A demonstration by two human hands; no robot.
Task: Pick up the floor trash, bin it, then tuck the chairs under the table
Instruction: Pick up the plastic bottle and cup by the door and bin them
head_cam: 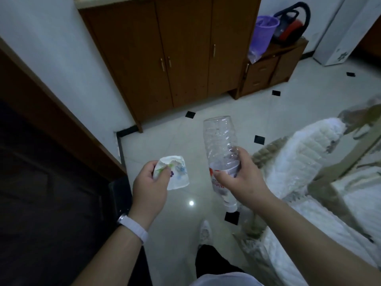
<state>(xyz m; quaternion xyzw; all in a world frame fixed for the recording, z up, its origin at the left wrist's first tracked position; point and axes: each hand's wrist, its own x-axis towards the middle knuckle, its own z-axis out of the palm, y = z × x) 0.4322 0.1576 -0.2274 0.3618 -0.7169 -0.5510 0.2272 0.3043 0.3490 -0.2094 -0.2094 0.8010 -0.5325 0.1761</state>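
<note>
My left hand (149, 185) grips a crumpled white paper cup (177, 172) printed with small flowers, held at waist height over the tiled floor. My right hand (242, 175) holds an empty clear plastic bottle (219, 143) around its red-and-white label, with the cap end pointing down and the base up. Both hands are in the middle of the head view, a short gap between them. A purple basket-like bin (263, 33) stands on a low cabinet at the back right.
A tall brown wooden cupboard (165, 58) fills the back wall. A low brown cabinet (272, 67) beside it carries a red and black vacuum cleaner (290, 25). A chair draped in white lace cover (305, 153) stands at my right. A dark doorway (41, 182) lies on the left.
</note>
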